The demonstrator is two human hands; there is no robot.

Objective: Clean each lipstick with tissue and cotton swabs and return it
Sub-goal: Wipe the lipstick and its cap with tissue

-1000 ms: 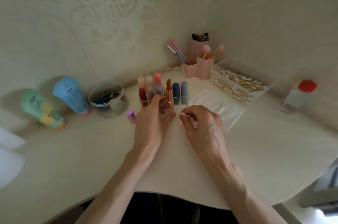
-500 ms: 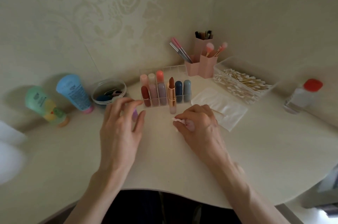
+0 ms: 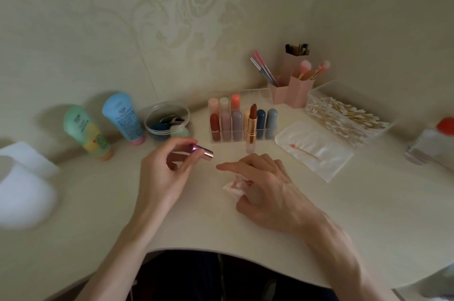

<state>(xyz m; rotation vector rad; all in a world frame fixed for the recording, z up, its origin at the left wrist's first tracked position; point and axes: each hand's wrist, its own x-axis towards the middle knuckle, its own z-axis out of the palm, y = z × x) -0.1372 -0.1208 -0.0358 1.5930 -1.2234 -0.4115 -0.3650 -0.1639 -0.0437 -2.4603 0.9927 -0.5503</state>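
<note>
My left hand (image 3: 164,173) pinches a small purple lipstick cap (image 3: 202,152) above the table, its open end pointing right. My right hand (image 3: 265,190) rests on the table with a crumpled, red-stained tissue (image 3: 235,185) tucked under its curled fingers; the index finger points left. An uncapped brown-red lipstick (image 3: 252,126) in a gold tube stands upright in front of the clear organiser (image 3: 264,94), which holds several capped lipsticks. A used cotton swab (image 3: 303,150) with a pink tip lies on a flat white tissue sheet (image 3: 317,150).
A clear box of cotton swabs (image 3: 344,114) and pink brush holders (image 3: 292,87) stand at the back right. A red-capped bottle (image 3: 434,138) is at far right. Two tubes (image 3: 122,116), a round tub of sponges (image 3: 167,121) and white objects (image 3: 22,185) sit at left.
My left hand left the upright lipstick, reached left, and lifted the purple cap off the table. My right hand drew back toward me with the tissue.
</note>
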